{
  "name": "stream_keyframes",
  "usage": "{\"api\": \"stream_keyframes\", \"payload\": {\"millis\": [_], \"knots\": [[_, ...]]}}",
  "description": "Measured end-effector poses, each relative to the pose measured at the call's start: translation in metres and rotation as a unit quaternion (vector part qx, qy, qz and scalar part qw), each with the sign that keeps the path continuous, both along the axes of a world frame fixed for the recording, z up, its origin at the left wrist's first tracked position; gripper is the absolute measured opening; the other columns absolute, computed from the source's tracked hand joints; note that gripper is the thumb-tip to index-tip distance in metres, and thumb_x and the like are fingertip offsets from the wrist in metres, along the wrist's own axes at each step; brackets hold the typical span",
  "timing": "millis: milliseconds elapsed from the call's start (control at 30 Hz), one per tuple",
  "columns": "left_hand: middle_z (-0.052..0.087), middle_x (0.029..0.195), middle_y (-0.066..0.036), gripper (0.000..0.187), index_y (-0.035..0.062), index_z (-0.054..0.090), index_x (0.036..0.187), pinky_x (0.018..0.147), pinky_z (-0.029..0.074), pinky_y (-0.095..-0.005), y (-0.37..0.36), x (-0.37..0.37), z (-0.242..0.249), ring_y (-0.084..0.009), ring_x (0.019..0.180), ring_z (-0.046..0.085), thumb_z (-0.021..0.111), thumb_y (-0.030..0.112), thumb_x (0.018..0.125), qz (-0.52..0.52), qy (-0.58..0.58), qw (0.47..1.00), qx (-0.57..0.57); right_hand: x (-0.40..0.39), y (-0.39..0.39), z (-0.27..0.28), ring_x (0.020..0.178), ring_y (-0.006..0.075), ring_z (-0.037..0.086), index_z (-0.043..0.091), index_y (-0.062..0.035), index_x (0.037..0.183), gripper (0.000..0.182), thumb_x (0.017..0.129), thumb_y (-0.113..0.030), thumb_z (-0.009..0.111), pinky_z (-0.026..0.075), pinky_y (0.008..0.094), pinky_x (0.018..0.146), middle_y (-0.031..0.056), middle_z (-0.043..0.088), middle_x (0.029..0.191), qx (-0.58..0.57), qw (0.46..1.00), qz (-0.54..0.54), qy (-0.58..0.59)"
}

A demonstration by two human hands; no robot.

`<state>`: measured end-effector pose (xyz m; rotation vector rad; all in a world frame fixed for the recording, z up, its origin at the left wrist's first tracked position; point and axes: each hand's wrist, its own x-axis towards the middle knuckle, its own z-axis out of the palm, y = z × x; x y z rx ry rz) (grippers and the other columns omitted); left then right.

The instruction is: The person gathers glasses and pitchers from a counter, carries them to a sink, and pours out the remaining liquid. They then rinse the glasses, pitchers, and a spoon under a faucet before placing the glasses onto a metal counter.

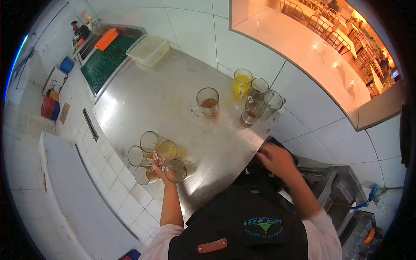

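**Five mugs bunched in your left hand, near counter edge**

Steel counter [169,99] runs away from you to a green mat [108,58] and a lidded plastic tub [147,50] at its far end. Four glass mugs stand at the right edge: one yellow-filled [242,82], three others [261,102]; a fifth mug [208,102] stands just inboard. Your left hand [159,172] is closed on the handles of a mug cluster [157,157] at the near left edge. Your right hand [276,159] hovers off the counter's near right corner, blurred; grip unclear.

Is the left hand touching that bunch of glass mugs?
Touching. The head view shows the left hand gripping the handles of the clustered glass mugs on the steel counter.
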<state>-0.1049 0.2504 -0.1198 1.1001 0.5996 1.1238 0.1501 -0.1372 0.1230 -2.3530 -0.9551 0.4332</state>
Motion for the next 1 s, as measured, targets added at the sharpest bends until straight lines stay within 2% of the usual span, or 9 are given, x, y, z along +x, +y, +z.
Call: {"api": "stream_keyframes", "payload": {"millis": [100,267,333,433,500,667,767,800,1000], "knots": [[0.052,0.100,-0.004,0.039,0.0031,0.049,0.109,0.086,0.043,-0.0279,0.001,0.000,-0.005,-0.0143,0.095,0.052,0.056,0.037,0.091,-0.002,-0.008,1.000,0.011,0.019,0.145,0.007,0.106,0.0356,0.057,0.046,-0.0089,0.133,0.061,0.081,-0.032,0.067,0.046,0.0433,0.092,0.0158,0.054,0.125,0.148,0.961,0.081,-0.220],[0.052,0.099,-0.004,0.039,0.0034,0.049,0.109,0.085,0.042,-0.0267,0.005,0.001,-0.001,-0.0143,0.093,0.051,0.054,0.038,0.091,0.026,-0.020,0.992,-0.120,0.082,0.297,-0.019,0.101,0.0331,0.062,0.052,-0.0061,0.123,0.058,0.071,-0.021,0.072,0.054,0.0395,0.080,0.0192,0.051,0.120,-0.143,0.978,0.051,-0.146],[0.054,0.090,0.000,0.022,0.0099,0.053,0.101,0.075,0.045,-0.0251,-0.019,0.010,0.032,-0.0113,0.081,0.053,0.047,0.031,0.097,0.083,0.058,0.995,0.006,0.093,0.303,-0.017,0.102,0.0324,0.062,0.054,-0.0062,0.120,0.052,0.072,-0.017,0.071,0.054,0.0379,0.080,0.0193,0.052,0.119,-0.160,0.974,0.081,-0.135],[0.054,0.090,0.000,0.022,0.0098,0.054,0.103,0.074,0.044,-0.0264,-0.018,0.014,0.038,-0.0117,0.082,0.053,0.047,0.030,0.096,0.089,0.033,0.990,-0.100,0.091,0.299,-0.024,0.103,0.0325,0.061,0.059,-0.0062,0.114,0.047,0.070,-0.014,0.072,0.054,0.0377,0.081,0.0174,0.054,0.116,-0.170,0.960,0.141,-0.173],[0.053,0.098,-0.005,0.038,0.0052,0.052,0.109,0.083,0.042,-0.0314,-0.006,0.000,0.005,-0.0165,0.092,0.052,0.054,0.038,0.091,0.051,0.075,0.995,-0.042,0.091,0.295,-0.031,0.104,0.0318,0.060,0.063,-0.0070,0.108,0.041,0.069,-0.015,0.073,0.053,0.0380,0.081,0.0148,0.055,0.114,-0.166,0.936,0.206,-0.233],[0.054,0.106,-0.010,0.064,0.0005,0.049,0.119,0.092,0.042,-0.0357,-0.012,-0.003,0.013,-0.0214,0.103,0.052,0.055,0.055,0.087,0.063,0.207,0.970,0.115,0.105,0.292,-0.044,0.102,0.0261,0.056,0.070,-0.0156,0.091,0.020,0.071,-0.020,0.071,0.047,0.0358,0.075,0.0076,0.054,0.114,-0.199,0.763,0.399,-0.468],[0.053,0.101,-0.005,0.038,0.0034,0.048,0.114,0.085,0.044,-0.0287,-0.029,0.009,0.049,-0.0159,0.095,0.053,0.059,0.025,0.084,0.074,0.174,0.967,0.171,0.128,0.278,-0.050,0.102,0.0236,0.053,0.071,-0.0218,0.082,0.008,0.075,-0.020,0.067,0.042,0.0328,0.074,0.0056,0.051,0.116,-0.101,0.682,0.443,-0.573],[0.053,0.098,-0.002,0.031,0.0051,0.048,0.111,0.081,0.044,-0.0252,-0.031,0.015,0.055,-0.0131,0.090,0.054,0.061,0.009,0.083,0.074,0.139,0.976,0.153,0.136,0.277,-0.052,0.102,0.0230,0.052,0.071,-0.0213,0.085,0.011,0.075,-0.020,0.066,0.042,0.0337,0.077,0.0049,0.051,0.119,-0.091,0.686,0.454,-0.562],[0.054,0.099,-0.002,0.031,0.0058,0.048,0.110,0.086,0.044,-0.0266,-0.037,0.021,0.069,-0.0136,0.092,0.055,0.064,0.013,0.085,0.070,0.091,0.990,0.083,0.161,0.245,-0.031,0.121,0.0285,0.045,0.055,-0.0211,0.126,0.054,0.074,-0.014,0.067,0.037,0.0409,0.100,0.0079,0.040,0.143,0.070,0.767,0.440,-0.462]]}}
